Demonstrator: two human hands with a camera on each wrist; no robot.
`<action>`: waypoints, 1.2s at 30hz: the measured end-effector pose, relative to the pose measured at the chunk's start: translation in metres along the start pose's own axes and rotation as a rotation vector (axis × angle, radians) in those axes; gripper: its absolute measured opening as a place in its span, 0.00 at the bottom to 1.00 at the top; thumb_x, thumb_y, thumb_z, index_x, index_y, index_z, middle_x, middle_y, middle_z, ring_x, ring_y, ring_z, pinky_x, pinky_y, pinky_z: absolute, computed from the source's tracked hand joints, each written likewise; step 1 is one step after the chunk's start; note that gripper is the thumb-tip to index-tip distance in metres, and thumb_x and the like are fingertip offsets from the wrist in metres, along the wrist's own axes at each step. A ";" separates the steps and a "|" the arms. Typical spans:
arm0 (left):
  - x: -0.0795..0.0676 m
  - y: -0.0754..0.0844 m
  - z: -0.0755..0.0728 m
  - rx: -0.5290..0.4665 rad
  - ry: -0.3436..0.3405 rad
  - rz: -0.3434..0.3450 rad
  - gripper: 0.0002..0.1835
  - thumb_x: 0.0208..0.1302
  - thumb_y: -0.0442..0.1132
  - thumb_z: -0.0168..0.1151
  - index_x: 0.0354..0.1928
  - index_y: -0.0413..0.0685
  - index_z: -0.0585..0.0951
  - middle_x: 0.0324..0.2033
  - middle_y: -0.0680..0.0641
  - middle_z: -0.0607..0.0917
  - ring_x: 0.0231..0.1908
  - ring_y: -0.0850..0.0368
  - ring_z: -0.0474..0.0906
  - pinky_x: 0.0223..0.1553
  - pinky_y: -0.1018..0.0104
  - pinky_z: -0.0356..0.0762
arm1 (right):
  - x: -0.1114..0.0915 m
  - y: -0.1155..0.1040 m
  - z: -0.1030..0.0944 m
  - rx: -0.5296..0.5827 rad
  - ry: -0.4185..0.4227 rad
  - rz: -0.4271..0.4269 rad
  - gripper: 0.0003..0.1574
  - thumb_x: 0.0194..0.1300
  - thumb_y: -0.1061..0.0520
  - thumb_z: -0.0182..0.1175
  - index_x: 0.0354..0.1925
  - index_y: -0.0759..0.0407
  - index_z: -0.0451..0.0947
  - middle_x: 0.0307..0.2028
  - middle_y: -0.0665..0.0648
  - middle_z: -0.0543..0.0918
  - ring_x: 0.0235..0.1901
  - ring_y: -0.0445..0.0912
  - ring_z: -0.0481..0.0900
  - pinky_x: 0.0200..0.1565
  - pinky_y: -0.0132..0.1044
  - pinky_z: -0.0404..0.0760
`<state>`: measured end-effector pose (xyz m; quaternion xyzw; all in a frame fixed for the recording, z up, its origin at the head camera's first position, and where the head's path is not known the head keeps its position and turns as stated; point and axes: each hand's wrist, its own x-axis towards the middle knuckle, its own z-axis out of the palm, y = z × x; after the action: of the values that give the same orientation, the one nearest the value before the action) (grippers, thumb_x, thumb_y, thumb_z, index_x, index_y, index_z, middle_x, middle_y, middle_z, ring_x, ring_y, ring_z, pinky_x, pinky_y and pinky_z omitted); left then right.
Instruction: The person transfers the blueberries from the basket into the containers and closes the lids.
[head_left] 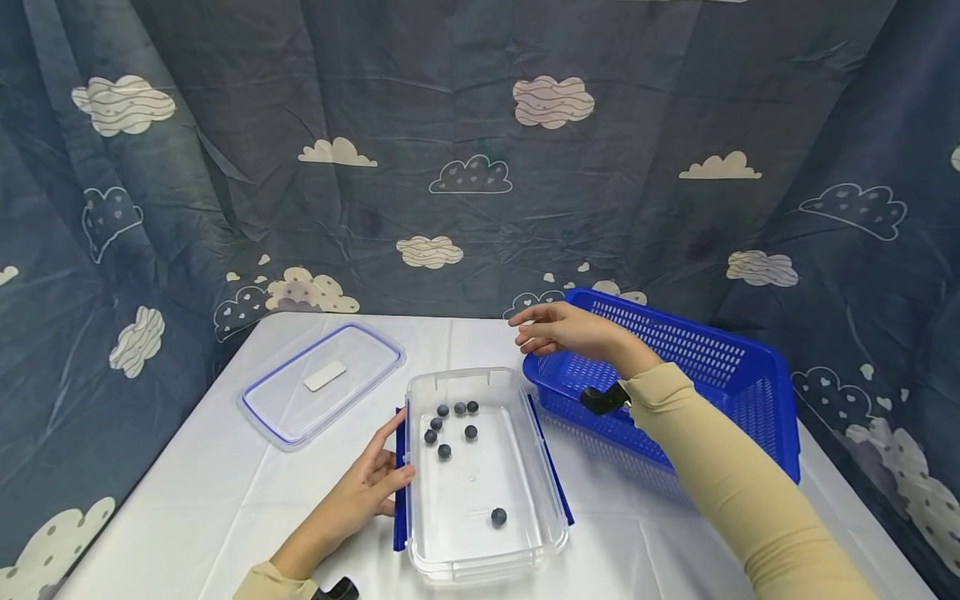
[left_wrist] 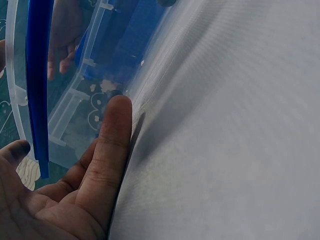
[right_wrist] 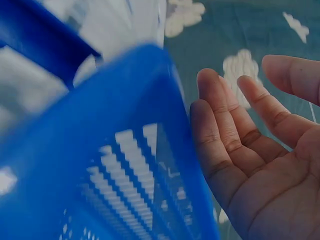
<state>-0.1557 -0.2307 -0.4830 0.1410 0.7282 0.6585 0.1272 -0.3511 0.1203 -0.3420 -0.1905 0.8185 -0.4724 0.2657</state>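
Observation:
A clear plastic food container with blue side latch flaps stands uncovered on the table. Several blueberries lie in it, most grouped toward the far left and one nearer the front. My left hand rests against the container's left side, its thumb by the rim; in the left wrist view straight fingers reach low beside the wall near a blue flap. Over the near left corner of a blue perforated basket, my right hand hovers, fingers loosely bent, holding nothing visible.
A clear lid with a blue seal lies flat at the far left, a white rectangular piece on it. White cloth covers the table. A dark cloud-print curtain hangs behind and at both sides.

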 end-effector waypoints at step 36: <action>0.003 -0.003 -0.002 0.006 -0.002 0.002 0.44 0.83 0.43 0.56 0.88 0.71 0.44 0.53 0.29 0.77 0.48 0.47 0.85 0.41 0.51 0.94 | 0.004 0.089 -0.070 0.030 0.146 0.324 0.33 0.84 0.64 0.41 0.80 0.75 0.50 0.32 0.50 0.74 0.33 0.40 0.74 0.44 0.35 0.78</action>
<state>-0.1591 -0.2323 -0.4853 0.1428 0.7299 0.6564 0.1267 -0.4027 0.2079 -0.3923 -0.0171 0.8484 -0.4482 0.2810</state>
